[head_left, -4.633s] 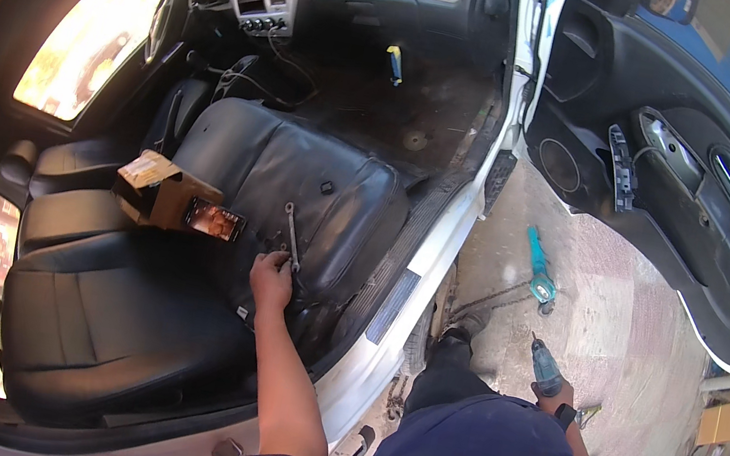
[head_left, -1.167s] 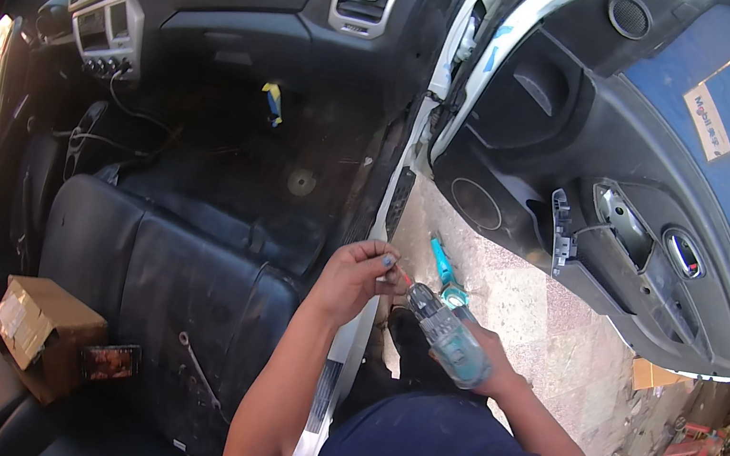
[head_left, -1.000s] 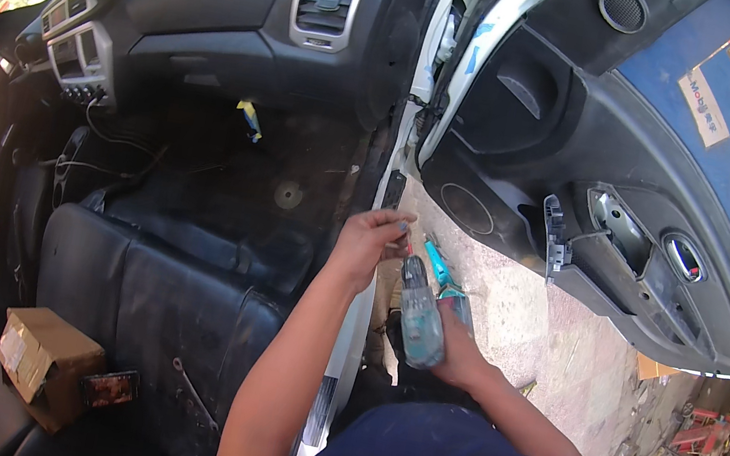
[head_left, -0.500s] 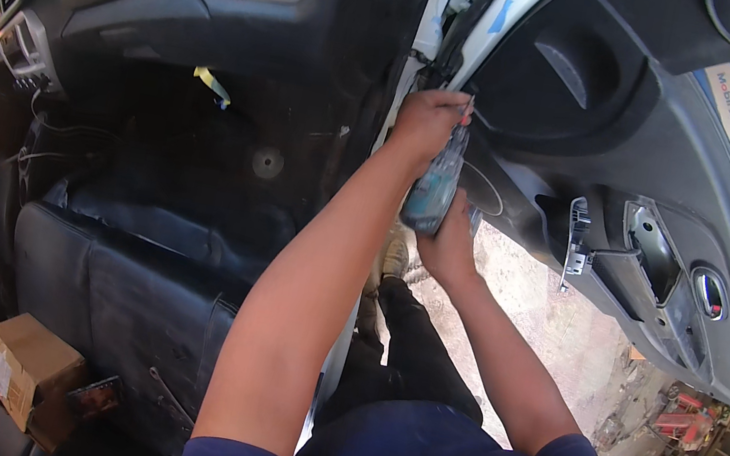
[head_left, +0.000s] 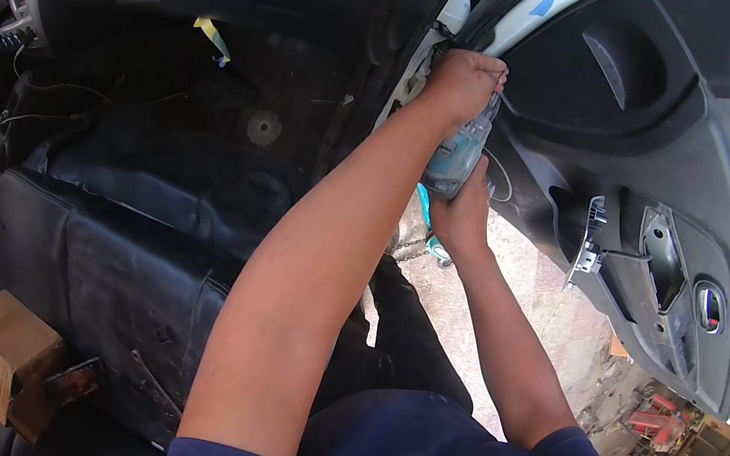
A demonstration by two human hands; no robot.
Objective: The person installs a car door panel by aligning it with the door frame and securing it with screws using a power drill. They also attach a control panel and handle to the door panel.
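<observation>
Beside the hinge side of the open door (head_left: 628, 156), where it meets the white pillar (head_left: 459, 2), a drill (head_left: 456, 159) is raised in both hands, nose pointing away from the body. The right hand (head_left: 464, 211) is wrapped around its grip from below; whether a finger presses the trigger, I can't see. The left hand (head_left: 468, 83) is up at the drill's nose, fingers curled, its back to me; I can't tell how tightly it is closed, or whether it pinches a bit or a screw there.

As I judge it, the step in hand is lining the drill up with a spot in that narrow gap. The nose is masked, so I can't say whether its tip touches anything. To my mind, the next move calls for steadying the tip with the left fingers, keeping the drill straight, and pressing evenly, with those fingers clear of anything that spins.

Below, a teal tool (head_left: 436, 245) lies on the pale ground (head_left: 506, 310). Off to the left, a wrench (head_left: 155, 383) lies on the black seat (head_left: 116, 273), with a phone (head_left: 72, 380) just beside a cardboard box (head_left: 6, 352).
</observation>
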